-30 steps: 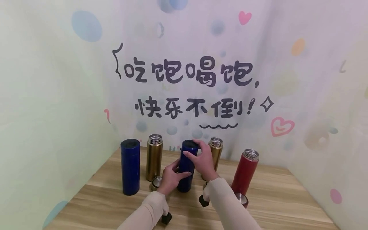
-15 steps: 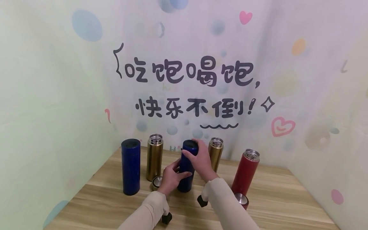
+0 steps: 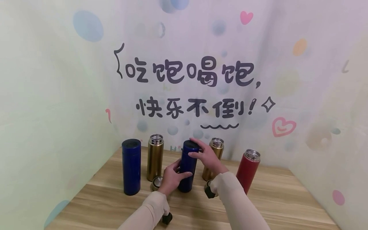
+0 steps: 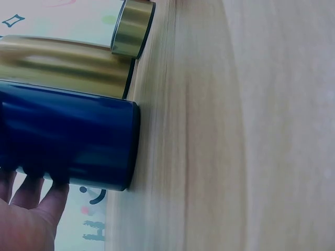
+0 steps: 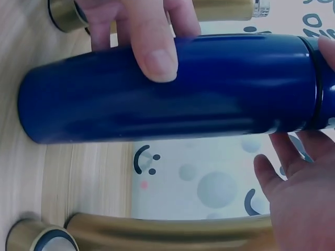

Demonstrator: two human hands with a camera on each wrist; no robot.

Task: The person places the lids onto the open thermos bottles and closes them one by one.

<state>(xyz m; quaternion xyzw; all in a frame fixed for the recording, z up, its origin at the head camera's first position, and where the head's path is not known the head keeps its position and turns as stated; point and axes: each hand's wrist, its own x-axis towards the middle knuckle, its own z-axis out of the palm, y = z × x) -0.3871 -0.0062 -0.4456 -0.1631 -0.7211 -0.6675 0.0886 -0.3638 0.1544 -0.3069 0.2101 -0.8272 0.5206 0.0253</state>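
A dark blue thermos (image 3: 187,164) stands on the wooden table between my hands, its lid (image 3: 191,147) on top. My left hand (image 3: 172,179) grips the body around its middle; in the right wrist view the left thumb (image 5: 159,60) lies along the near side. At the top, my right hand (image 3: 209,157) holds the lid, thumb on one side and fingers on the other. A thin dark seam shows between lid and body in the right wrist view. The left wrist view shows the thermos base (image 4: 120,146) beside a gold thermos (image 4: 63,65).
To the left stand another lidded blue thermos (image 3: 131,169) and a lidless gold thermos (image 3: 155,161), with a gold lid (image 3: 157,182) before it. On the right are a second lidless gold thermos (image 3: 217,150) and a lidless red thermos (image 3: 249,169). A printed curtain (image 3: 184,32) hangs behind.
My right hand has turned about the lid, its wrist and sleeve swinging right. The sleeve now covers the red lid, and a gold lid shows by the right wrist. My left hand stays put.
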